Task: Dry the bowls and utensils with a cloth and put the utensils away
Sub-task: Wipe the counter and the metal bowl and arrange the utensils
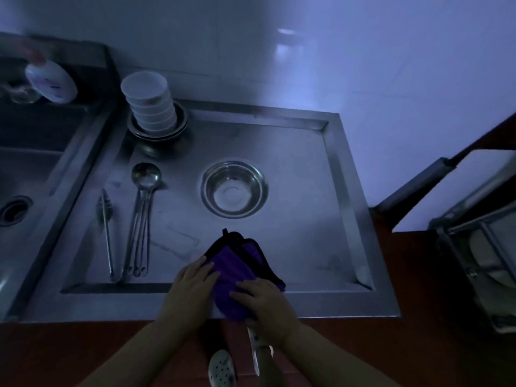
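Purple cloth wrapped round utensil; left hand, right hand grip clamped on it.

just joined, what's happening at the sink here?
A person is drying a white-handled utensil with a purple cloth: both the left hand and right hand grip the cloth around it. On the steel draining tray, ladles, tongs, a steel bowl and stacked white bowls wait.
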